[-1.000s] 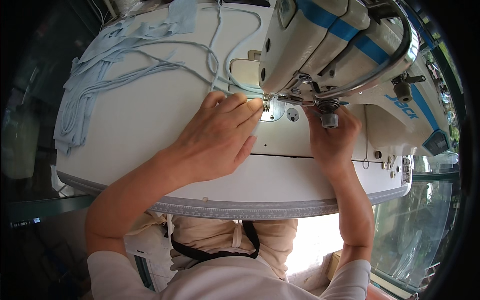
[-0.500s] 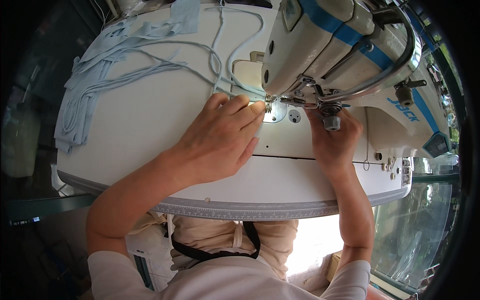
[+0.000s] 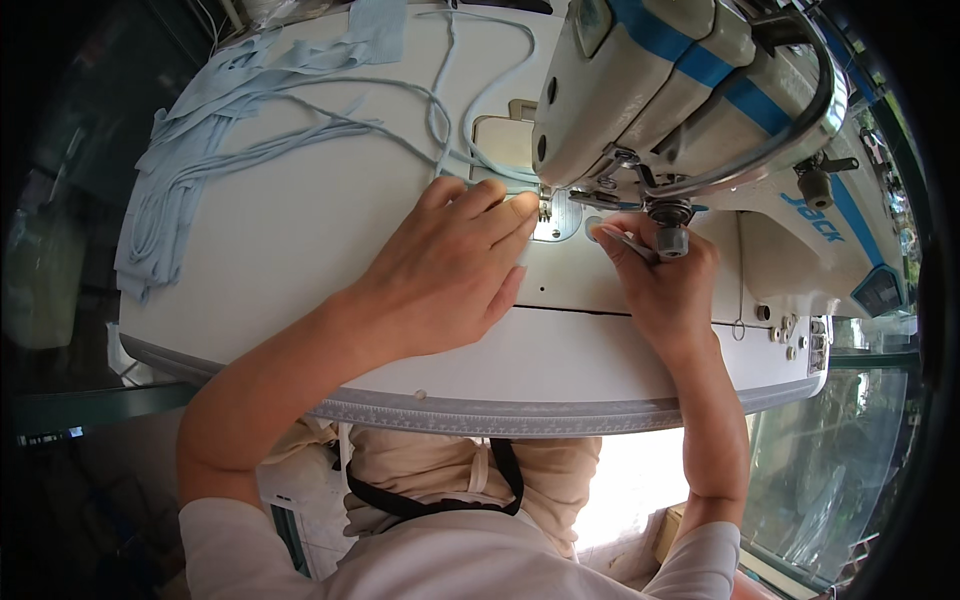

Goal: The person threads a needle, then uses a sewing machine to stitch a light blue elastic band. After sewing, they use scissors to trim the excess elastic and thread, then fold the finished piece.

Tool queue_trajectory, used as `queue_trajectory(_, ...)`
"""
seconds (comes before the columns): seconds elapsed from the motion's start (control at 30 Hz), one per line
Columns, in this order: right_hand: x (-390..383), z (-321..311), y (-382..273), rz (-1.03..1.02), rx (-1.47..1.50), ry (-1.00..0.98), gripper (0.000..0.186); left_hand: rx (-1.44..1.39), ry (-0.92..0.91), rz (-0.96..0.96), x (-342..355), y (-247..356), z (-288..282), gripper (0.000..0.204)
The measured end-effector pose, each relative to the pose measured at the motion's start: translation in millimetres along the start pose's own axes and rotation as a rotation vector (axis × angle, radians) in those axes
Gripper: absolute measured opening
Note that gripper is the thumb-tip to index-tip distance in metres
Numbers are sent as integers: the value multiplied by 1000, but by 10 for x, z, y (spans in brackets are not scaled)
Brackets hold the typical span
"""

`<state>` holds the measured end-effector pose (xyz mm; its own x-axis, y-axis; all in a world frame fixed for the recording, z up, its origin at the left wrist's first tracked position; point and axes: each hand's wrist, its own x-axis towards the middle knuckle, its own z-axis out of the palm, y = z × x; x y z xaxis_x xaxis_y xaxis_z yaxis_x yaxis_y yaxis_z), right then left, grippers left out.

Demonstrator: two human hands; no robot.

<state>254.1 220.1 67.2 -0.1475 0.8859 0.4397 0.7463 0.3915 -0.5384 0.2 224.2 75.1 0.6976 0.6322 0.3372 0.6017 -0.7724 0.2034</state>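
Note:
My left hand [image 3: 450,260] rests with bent fingers on the light blue cord [image 3: 510,176] just left of the presser foot [image 3: 544,205]; its fingertips are partly hidden. To the right of the metal needle plate [image 3: 563,225], my right hand [image 3: 670,290] pinches a thin metal tool [image 3: 632,246], perhaps tweezers, below a grey knob [image 3: 672,240]. The white sewing machine [image 3: 610,95] with blue stripes stands over both hands.
Pale blue fabric strips and loose cords [image 3: 175,205] spread over the left of the white table [image 3: 260,300]. Several small bobbins [image 3: 785,330] sit by the machine's base at right. A grey measuring strip [image 3: 520,420] edges the table's front.
My right hand's thumb has come out leftward from under the machine head, and a thin metal tool now shows in that hand. My left hand stays by the presser foot.

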Motion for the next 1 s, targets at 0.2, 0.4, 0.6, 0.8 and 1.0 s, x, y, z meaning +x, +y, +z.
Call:
queue_trajectory(0.2,-9,-357,-80,79,0,-141,17,3,14,-1,35,-4,27,48)
queue_trajectory(0.4,-368,-701,283,35,-177,18,19,-173,211,-31,130,-180,91,22)
queue_trajectory(0.6,-568,-804,708,-95,-350,55,28,-343,92,-547,572,-138,94,19)
queue_trajectory(0.8,-197,-748,703,-202,-311,37,37,-185,196,-379,542,-309,380,15)
queue_trajectory(1.0,291,-600,765,-403,-634,-259,35,-78,131,-409,177,-260,152,13)
